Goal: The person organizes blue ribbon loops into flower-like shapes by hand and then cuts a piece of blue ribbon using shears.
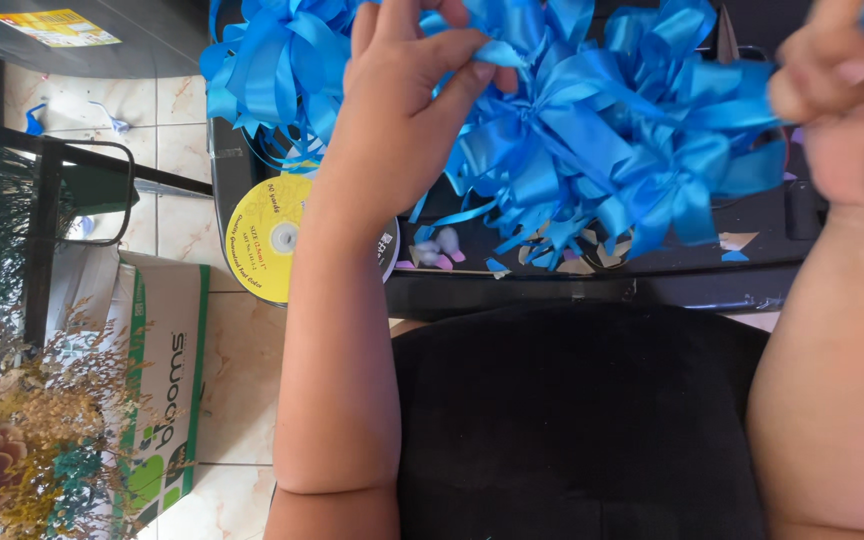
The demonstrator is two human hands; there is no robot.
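Left hand (397, 110) fingers pinching a loop of the blue ribbon bow cluster (592, 140); right hand (837, 90) clenched at its far edge, mid-shaping. Next: careful loop separation. Ribbon spool (267, 238) beside cluster.

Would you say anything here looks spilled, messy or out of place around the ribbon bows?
Yes: small ribbon offcuts, blue, pink and pale, lie scattered on the dark work surface below the blue bows. Two more blue scraps lie on the tiled floor. Both hands, left hand and right hand, pinch ribbon.

Ribbon spool (270, 238) beneath bows (592, 140)
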